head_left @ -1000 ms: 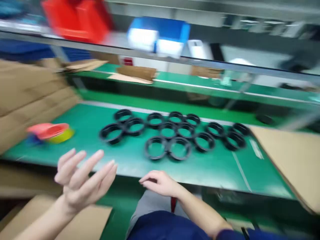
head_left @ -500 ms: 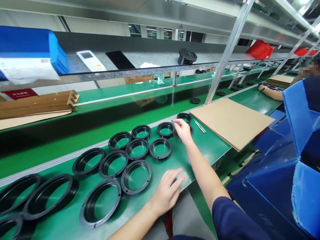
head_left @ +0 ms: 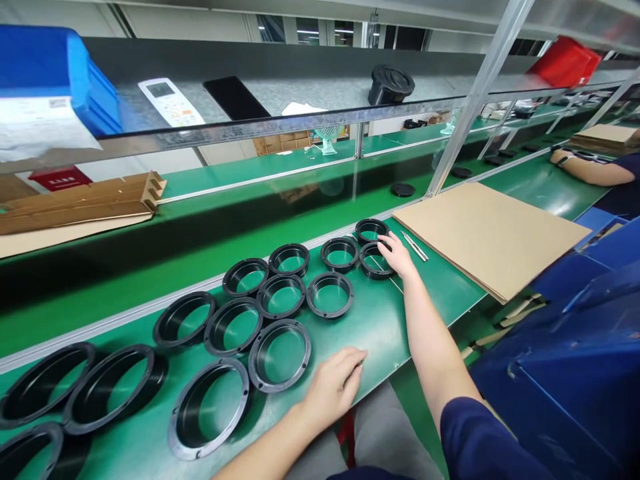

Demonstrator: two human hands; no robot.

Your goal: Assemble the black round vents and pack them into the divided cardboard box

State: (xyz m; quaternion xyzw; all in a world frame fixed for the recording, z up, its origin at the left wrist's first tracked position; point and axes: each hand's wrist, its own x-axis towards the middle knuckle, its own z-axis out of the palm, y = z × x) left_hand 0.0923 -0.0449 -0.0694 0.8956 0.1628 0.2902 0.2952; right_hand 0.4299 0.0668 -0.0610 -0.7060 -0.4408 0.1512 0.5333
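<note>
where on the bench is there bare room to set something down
Bare green tabletop lies between the left hand, right forearm and black rings; the flat cardboard is bare on top. Crowded: the bench's left side, where rings sit close.

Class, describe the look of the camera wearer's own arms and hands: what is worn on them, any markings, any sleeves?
The left hand and right hand are ungloved, with no rings, watch or markings visible. Both wrists look bare. A plain, dark navy short sleeve covers the upper right arm; the left sleeve is out of frame.
</note>
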